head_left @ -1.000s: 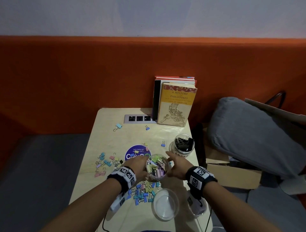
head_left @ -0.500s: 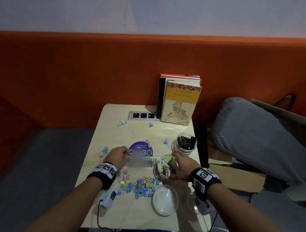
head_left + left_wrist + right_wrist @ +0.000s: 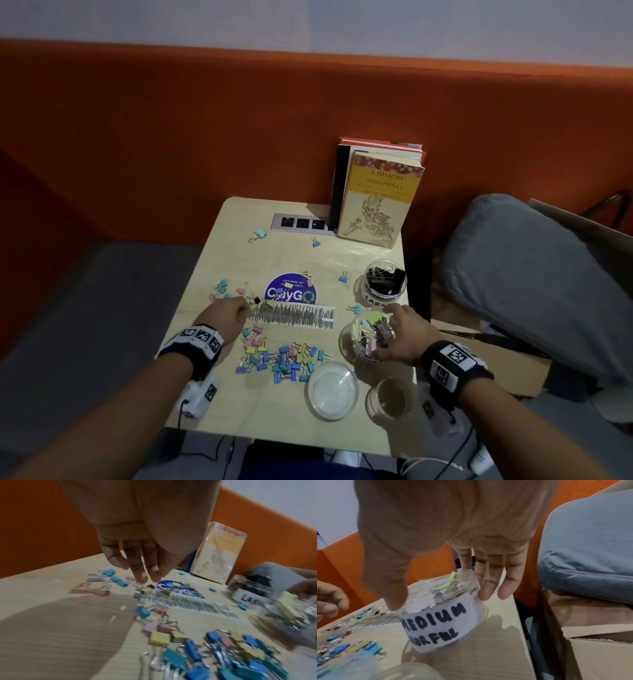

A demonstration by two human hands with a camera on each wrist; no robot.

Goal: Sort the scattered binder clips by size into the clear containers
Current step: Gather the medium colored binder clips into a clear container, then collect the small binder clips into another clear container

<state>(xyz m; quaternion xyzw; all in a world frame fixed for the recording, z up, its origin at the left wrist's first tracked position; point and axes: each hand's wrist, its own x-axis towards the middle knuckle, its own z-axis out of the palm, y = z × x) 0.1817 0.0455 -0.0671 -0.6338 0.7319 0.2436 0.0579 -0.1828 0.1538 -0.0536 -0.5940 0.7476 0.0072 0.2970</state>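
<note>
Orange upholstery backs a small pale desk (image 3: 219, 342) strewn with binder clips. Most of the pastel clips (image 3: 284, 356) lie heaped near the front edge, with a looser cluster (image 3: 229, 291) at the left and a few strays toward the back. The right hand (image 3: 404, 337) is clamped on the jar marked MEDIUM (image 3: 440, 616), thumb on one side of the rim and fingers on the other; the jar is tilted and holds yellow, pink and purple clips. The left hand (image 3: 224, 317) hovers over the left cluster, fingertips (image 3: 142, 577) drawn down just above a small black clip (image 3: 150, 586) and a yellow one (image 3: 146, 591); whether they already pinch anything I cannot tell. A jar of large black clips (image 3: 385, 281) stands behind the medium one, and an open clear container (image 3: 332, 390) waits at the front.

Risks, as I judge them: the tilted jar could spill its sorted clips if the grip slackens, and it sits close to the desk's right edge. The clips' wire handles tangle easily, so lifting one may drag neighbours along. Small and medium clips share colours, so a hurried pick could land in the wrong container.
</note>
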